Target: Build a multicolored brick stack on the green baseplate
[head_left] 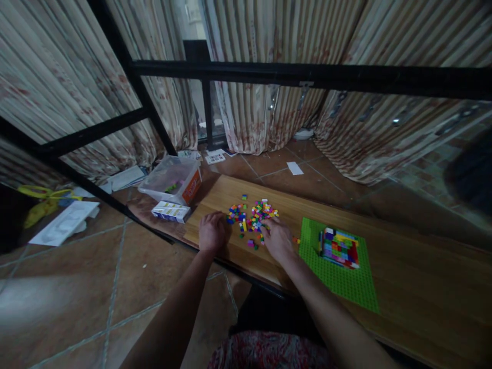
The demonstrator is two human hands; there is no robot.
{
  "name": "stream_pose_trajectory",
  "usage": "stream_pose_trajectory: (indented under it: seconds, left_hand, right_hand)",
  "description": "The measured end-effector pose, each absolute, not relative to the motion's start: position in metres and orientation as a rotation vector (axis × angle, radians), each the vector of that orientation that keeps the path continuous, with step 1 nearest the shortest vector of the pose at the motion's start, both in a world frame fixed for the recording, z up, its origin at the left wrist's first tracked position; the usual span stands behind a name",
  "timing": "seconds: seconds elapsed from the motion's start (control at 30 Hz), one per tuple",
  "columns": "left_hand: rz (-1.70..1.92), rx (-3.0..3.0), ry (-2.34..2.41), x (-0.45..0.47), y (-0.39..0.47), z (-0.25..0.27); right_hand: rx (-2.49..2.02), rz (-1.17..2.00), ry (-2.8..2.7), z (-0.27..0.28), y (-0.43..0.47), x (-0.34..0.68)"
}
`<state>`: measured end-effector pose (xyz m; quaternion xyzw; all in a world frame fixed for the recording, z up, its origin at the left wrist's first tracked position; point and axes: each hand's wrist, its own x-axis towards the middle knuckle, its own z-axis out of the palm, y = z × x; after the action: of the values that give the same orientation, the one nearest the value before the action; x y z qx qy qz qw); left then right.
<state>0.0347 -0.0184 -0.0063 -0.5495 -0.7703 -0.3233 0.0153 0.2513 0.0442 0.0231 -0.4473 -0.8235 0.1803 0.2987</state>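
Note:
My left hand (212,233) rests on the wooden bench at the left of a loose spread of small toy bricks (235,213). Its fingers are curled in, and whatever they may hold is hidden. Over the near side of the larger brick pile (265,207), my right hand (279,240) reaches in with thumb and fingers apart, touching or just above the bricks. To its right lies a green baseplate (346,292). A multicoloured brick build (338,248), roughly square with raised edges, sits on that plate.
A clear plastic box (163,177) with a few bricks inside stands at the bench's left end, a small carton (171,211) before it. A black metal frame (246,72) crosses ahead. Striped curtains (277,118) hang behind. Papers (294,168) lie on the tiled floor.

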Motion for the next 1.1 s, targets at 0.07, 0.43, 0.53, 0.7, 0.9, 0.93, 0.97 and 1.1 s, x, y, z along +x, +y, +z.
stream_pose_trajectory:
  seconds: [0.07,0.43,0.53,0.7,0.9,0.93,0.97,1.1]
  left_hand:
    - [-1.010,-1.704,-2.405,0.035,-0.019,-0.005]
    - [-1.011,-1.694,-2.425,0.037,-0.019,-0.003]
    - [-1.016,-1.698,-2.413,0.036,-0.019,-0.005]
    - [-1.017,-1.697,-2.412,0.035,-0.019,-0.007]
    - [-0.990,-1.689,-2.418,0.034,-0.019,-0.007]
    - [-0.992,-1.691,-2.415,0.034,-0.019,-0.008]
    - [-0.992,-1.694,-2.412,0.034,-0.019,-0.008]
    - [-0.992,-1.693,-2.410,0.034,-0.019,-0.008]
  right_hand:
    - [-1.235,0.420,-2.256,0.021,0.050,0.244]
    - [-1.349,0.461,-2.467,0.025,0.059,0.251]
    - [-1.302,0.468,-2.495,0.023,0.061,0.263]
    - [-1.291,0.495,-2.510,0.022,0.063,0.273]
    - [-1.285,0.560,-2.533,0.022,0.068,0.267]
    - [-1.286,0.569,-2.526,0.021,0.068,0.267]
    - [-1.287,0.569,-2.519,0.019,0.069,0.266]
    - [-1.273,0.492,-2.506,0.014,0.066,0.264]
